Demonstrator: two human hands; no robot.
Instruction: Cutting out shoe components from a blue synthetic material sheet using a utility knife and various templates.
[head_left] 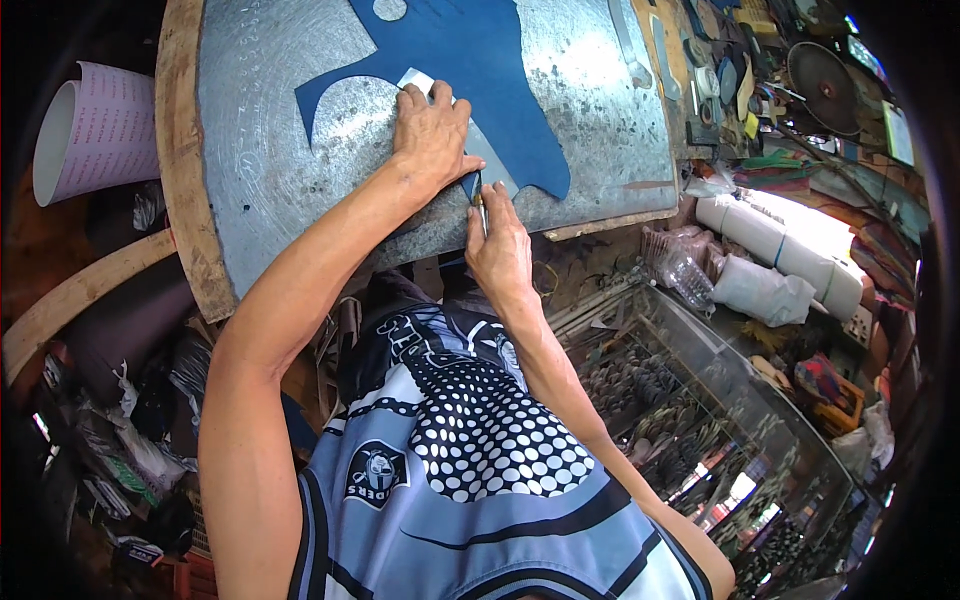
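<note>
A blue sheet (pixel 480 60) of leather-like material, with curved cut-out edges, lies on a worn grey metal-topped table (pixel 260 150). Across the sheet's near part rests a long pale flat template (pixel 495 160), running obliquely toward me. My left hand (pixel 432 130) presses on it, fingers apart and lying on its surface, thumb toward the near end. Close to that thumb, my right hand (pixel 500 245) grips a slim knife (pixel 481 205) with its fingers closed round the handle. The blade end points away from me at the template's left edge; its very tip is hard to make out.
Wooden edging (pixel 190 170) borders the table. On its left stands a rolled white printed sheet (pixel 105 135). Flat strips (pixel 630 45) lie at the right edge. Below right are a glass-topped case (pixel 690 400) and wrapped white rolls (pixel 780 245).
</note>
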